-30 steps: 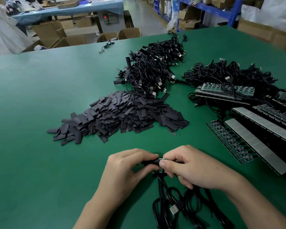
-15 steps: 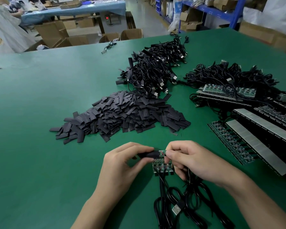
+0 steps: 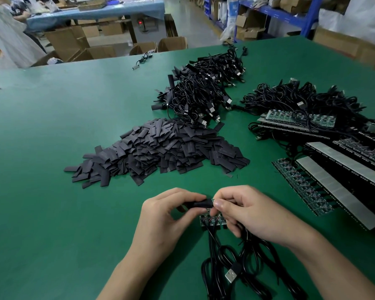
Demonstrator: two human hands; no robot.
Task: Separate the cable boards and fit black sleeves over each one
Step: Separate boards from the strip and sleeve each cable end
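**A:** In the head view, where are the hands?

**B:** Low in the middle, over the green table (image 3: 74, 213). The left hand (image 3: 167, 215) pinches a black sleeve (image 3: 200, 204) between thumb and fingers. The right hand (image 3: 247, 211) pinches a small green board (image 3: 213, 202) at the sleeve's right end, thumb and forefinger closed on it. The two hands almost touch.

**A:** Is the board inside the sleeve?

**B:** That cannot be told, because the fingertips cover the joint. Just under it hangs a short row of boards (image 3: 212, 220), partly hidden by the right hand's curled fingers. Black cables (image 3: 221, 254) run from that row toward the person, and a silver plug (image 3: 232, 274) lies among the loops between the forearms.

**A:** What lies beyond the hands?

**B:** Straight ahead is a wide pile of loose sleeves (image 3: 160, 148), flat and dark. It sits between the hands and a heap of cables (image 3: 206, 89) farther back, whose near edge touches the pile.

**A:** And to the right?

**B:** A second tangle of cables (image 3: 301, 100) lies over strips of boards (image 3: 299, 120). Nearer, long panels with grey bands (image 3: 333, 187) lie side by side, just beside the right hand's wrist. Their far ends run out of frame.

**A:** Anything else?

**B:** One stray cable (image 3: 142, 60) lies near the table's far edge. Behind the table stand open cardboard boxes (image 3: 171, 43), a blue-covered bench (image 3: 95, 11) and blue shelving (image 3: 307, 18).
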